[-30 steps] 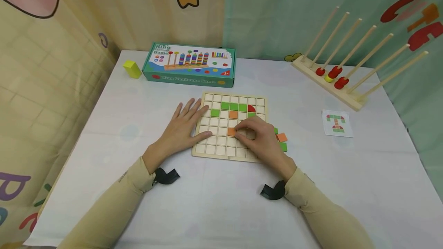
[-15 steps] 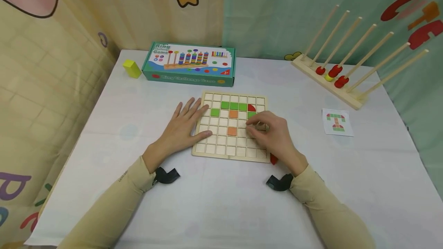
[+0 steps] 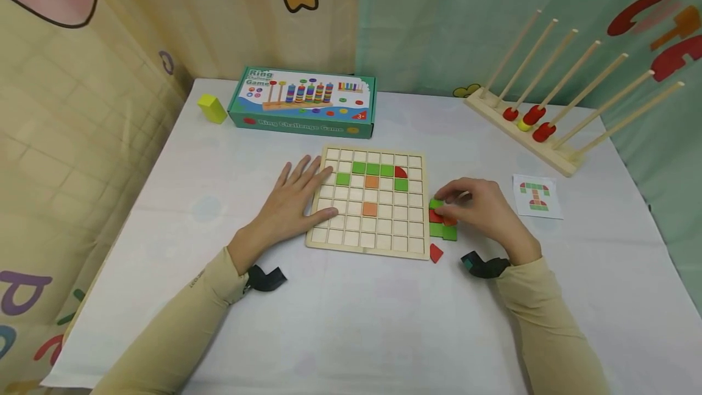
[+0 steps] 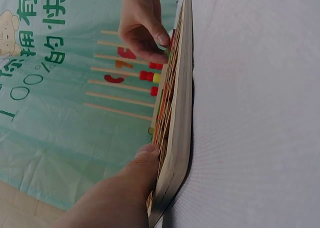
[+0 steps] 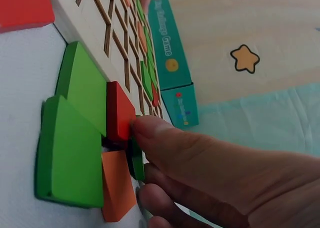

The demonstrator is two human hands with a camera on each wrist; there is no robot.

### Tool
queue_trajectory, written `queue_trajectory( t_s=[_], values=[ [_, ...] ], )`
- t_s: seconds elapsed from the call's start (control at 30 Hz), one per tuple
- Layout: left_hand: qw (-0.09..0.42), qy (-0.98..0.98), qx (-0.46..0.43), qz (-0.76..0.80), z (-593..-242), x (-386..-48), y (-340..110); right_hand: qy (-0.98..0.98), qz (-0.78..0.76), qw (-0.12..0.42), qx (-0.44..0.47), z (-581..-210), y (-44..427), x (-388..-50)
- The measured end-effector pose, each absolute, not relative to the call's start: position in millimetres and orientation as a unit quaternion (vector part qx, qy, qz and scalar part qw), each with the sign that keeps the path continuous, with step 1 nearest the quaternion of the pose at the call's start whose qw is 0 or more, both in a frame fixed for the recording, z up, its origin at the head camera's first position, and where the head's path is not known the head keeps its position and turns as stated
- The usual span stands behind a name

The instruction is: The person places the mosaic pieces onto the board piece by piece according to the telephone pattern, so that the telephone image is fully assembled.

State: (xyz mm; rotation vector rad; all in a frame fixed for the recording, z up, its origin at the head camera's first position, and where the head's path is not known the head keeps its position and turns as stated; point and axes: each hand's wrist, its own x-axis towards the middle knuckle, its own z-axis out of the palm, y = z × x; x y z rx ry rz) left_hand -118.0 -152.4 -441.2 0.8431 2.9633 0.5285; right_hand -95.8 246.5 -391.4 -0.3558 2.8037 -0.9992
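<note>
My left hand [image 3: 293, 200] rests with fingers spread on the left side of the wooden grid board [image 3: 340, 238]. Set in the board's cells are several green square tiles [image 3: 373, 169], two orange tiles [image 3: 370, 208] and a red quarter-round tile [image 3: 401, 172]. Beyond the board's right edge, my right hand [image 3: 485, 209] is over a small pile of tiles, thumb and fingers pinching a green tile [image 5: 136, 160]. Around it lie a red tile [image 5: 120, 113], an orange tile [image 5: 118, 185] and green tiles [image 5: 70, 153]. My fingers partly cover the pile in the head view.
A loose red tile [image 3: 436, 253] lies by the board's lower right corner. A pattern card [image 3: 537, 197] is at the right. Behind stand a peg rack [image 3: 521, 133] with red and yellow rings, a Ring Challenge Game box [image 3: 301, 127] and a yellow-green block [image 3: 212, 108].
My right hand has moved right, from over the board to the tile pile beside it, uncovering the orange tile in the lower cell. The left hand has stayed on the board.
</note>
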Motion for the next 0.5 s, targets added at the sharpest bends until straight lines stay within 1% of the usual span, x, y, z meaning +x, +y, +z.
queue_trajectory(
  t_s=[0.23, 0.4, 0.5],
  values=[
    [0.01, 0.949, 0.265, 0.167, -441.8, -117.2, -153.0, 0.93, -0.328, 0.093, -0.134, -393.8, 249.2, -99.3],
    [0.011, 0.95, 0.265, 0.165, -441.9, -117.6, -152.5, 0.927, -0.342, 0.066, -0.139, -392.0, 248.3, -97.9],
    [0.01, 0.95, 0.267, 0.165, -441.0, -117.8, -152.0, 0.921, -0.358, 0.043, -0.148, -389.0, 238.2, -93.9]
  ],
)
